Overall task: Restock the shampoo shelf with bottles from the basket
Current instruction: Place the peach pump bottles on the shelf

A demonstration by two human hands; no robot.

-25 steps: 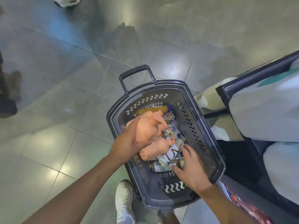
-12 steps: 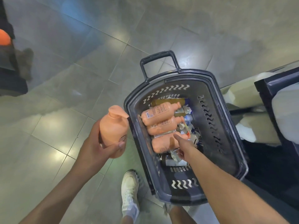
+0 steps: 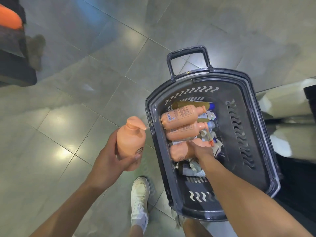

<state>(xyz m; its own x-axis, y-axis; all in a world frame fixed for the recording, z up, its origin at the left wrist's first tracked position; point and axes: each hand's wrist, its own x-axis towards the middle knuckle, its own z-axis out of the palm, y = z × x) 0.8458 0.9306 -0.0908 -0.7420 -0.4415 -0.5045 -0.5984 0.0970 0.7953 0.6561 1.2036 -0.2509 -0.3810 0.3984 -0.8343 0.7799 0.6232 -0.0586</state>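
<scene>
Head view, looking down at a tiled floor (image 3: 71,103).

- Basket (image 3: 256,134): one, dark grey plastic with slotted walls, standing on the floor in front of the person, pull handle (image 3: 188,62) on the far end.
- Peach bottles: four in all, one out of the basket and three in it.
- Pump bottle (image 3: 130,141): upright, outside the basket, just left of its rim. The left hand (image 3: 111,161) holds it from below and behind, with fingers wrapped round the lower body and the thumb across the front.
- Inside, three peach bottles lie side by side on top of the pile, necks pointing right: far bottle (image 3: 181,115), label with a barcode facing up; middle bottle (image 3: 184,131); near bottle (image 3: 177,153).
- Right hand (image 3: 201,149): reaching into the basket, with fingers curled over the neck end of the near bottle, gripping it. The fingertips are mostly hidden.
- Olive bottle (image 3: 191,105): one, blue cap, lying at the far end behind the peach ones.
- Smaller white and dark items sit beneath and to the right of the peach bottles. They are too jumbled to count.
- Shoes: one white shoe (image 3: 139,202) left of the basket; a second is partly hidden under its near edge.
</scene>
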